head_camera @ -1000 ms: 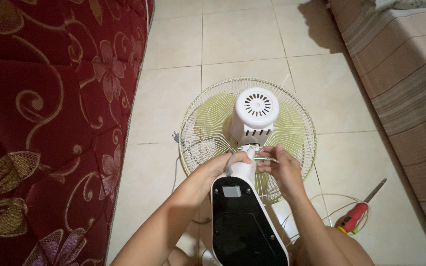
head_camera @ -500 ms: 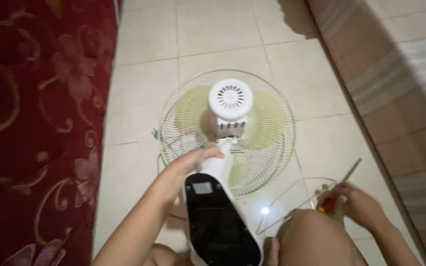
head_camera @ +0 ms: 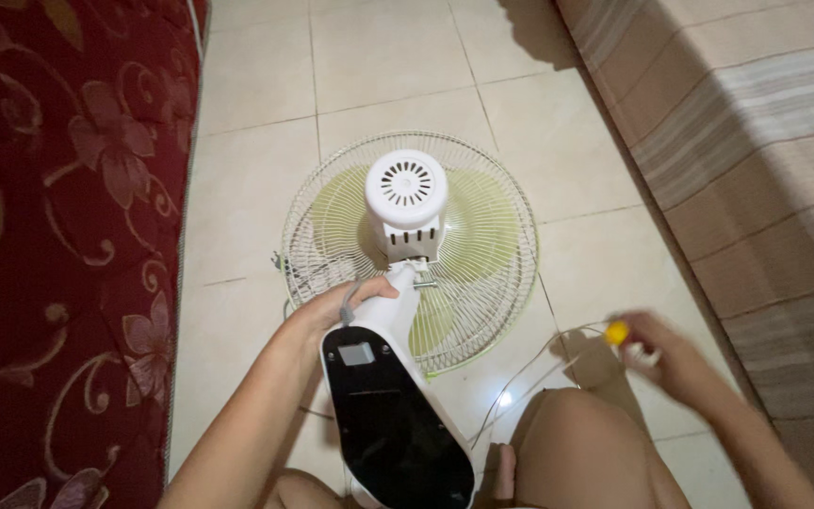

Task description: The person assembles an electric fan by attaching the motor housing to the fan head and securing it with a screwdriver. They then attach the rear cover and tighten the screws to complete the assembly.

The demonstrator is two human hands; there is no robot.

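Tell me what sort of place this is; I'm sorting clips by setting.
Most likely a room in a home. The floor is pale tile, a red flowered mattress lies along one side and a striped one along the other. A fan lies face down between them.

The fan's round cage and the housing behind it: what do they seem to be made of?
The cage looks like thin metal wire with a white coating: fine spokes and rings, see-through to the pale green blades. The motor housing looks like moulded white plastic, matte, with vent slots cut in its back. The left hand holds the white neck below it.
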